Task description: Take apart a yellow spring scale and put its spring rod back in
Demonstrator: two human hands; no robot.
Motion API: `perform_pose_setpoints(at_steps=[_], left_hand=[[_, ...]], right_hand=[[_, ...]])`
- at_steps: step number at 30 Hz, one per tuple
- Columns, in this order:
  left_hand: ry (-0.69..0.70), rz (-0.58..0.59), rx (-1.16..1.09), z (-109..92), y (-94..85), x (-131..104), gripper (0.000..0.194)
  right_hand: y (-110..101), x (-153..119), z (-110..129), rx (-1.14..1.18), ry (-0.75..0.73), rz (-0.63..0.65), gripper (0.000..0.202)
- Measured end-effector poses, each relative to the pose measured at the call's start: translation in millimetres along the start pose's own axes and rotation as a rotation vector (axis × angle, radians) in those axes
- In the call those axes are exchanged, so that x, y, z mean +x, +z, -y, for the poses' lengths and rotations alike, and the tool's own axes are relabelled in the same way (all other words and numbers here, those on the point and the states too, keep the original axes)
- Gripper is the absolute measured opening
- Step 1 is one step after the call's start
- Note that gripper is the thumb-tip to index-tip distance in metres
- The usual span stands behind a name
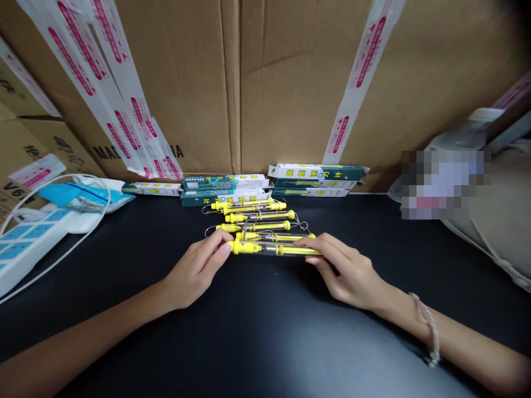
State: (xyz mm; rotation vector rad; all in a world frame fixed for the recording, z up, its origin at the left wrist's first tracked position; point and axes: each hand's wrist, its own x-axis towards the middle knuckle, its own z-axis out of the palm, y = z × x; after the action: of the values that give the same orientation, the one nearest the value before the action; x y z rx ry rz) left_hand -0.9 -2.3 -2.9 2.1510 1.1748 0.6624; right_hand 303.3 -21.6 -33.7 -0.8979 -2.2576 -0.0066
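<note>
My left hand [199,269] pinches the left end of a yellow tubular spring scale [274,250], touching its yellow cap. At the other end, my right hand [346,271] has thumb and fingers closed around the clear tube. The scale lies level, nearest to me. Just behind it are several more spring scales [261,216], set side by side in a row running away from me, with thin metal hooks at their ends. My fingertips hide the ends of the held scale.
Behind the scales, green-and-white boxes [317,174] are stacked against a large taped cardboard box [282,83]. A power strip [33,237] with a white cable and a blue packet [78,194] is at the left. A beige bag [498,215] and a clear bottle [464,132] stand at the right.
</note>
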Motion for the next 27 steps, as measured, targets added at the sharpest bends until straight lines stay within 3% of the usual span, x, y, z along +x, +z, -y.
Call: perform_pose_setpoints(at_steps=[4, 12, 15, 23, 27], left_hand=[[-0.005, 0.046, 0.053, -2.3, -2.4, -2.4, 0.027], [-0.032, 0.023, -0.106, 6.5, 0.8, 1.1, 0.046], [-0.030, 0.029, -0.101, 4.7, 1.2, 0.7, 0.038], [0.141, -0.075, 0.176, 3.6, 3.4, -6.8, 0.022], [0.151, -0.079, 0.097, 2.4, 3.3, -4.2, 0.031]], right_hand=[[-0.6, -0.6, -0.7, 0.002, 0.008, -0.024, 0.033], [-2.4, 0.8, 1.2, -0.007, -0.059, 0.038, 0.035], [-3.1, 0.8, 1.7, -0.004, -0.060, 0.042, 0.034], [-3.4, 0.8, 1.6, -0.052, -0.032, 0.058, 0.028], [-2.1, 0.5, 0.1, -0.116, -0.045, 0.084, 0.027]])
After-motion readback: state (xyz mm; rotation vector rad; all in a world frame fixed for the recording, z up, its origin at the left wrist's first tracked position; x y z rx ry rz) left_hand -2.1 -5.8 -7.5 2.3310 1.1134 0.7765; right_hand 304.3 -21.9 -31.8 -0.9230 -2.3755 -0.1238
